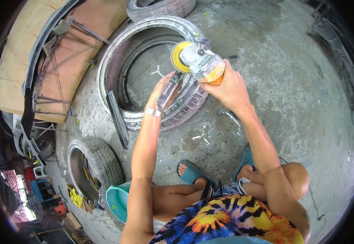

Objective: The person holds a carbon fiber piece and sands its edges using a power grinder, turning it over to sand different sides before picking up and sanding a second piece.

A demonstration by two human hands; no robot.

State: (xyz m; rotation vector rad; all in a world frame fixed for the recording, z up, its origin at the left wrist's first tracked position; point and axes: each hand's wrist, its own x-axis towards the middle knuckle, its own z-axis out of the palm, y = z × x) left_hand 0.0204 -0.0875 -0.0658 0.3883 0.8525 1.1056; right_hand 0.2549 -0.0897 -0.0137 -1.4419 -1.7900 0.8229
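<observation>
My right hand (226, 87) grips an angle grinder (203, 60) by its orange-and-grey body. Its yellow disc (181, 57) faces left, right at the upper end of a dark strip (169, 91), apparently rubber. My left hand (160, 86) is closed around that strip, with its fingers mostly hidden behind it. Beneath both hands, a worn tire (122, 42) lies flat on the concrete floor. Another long black strip (118, 120) leans across the tire's lower left edge.
A second tire (160, 10) lies at the top. Beside my left leg are an upright tire (108, 160) and a teal basin (120, 199). Wooden boards (75, 65) with a metal frame stand at left. A cord (313, 199) runs along the floor at right.
</observation>
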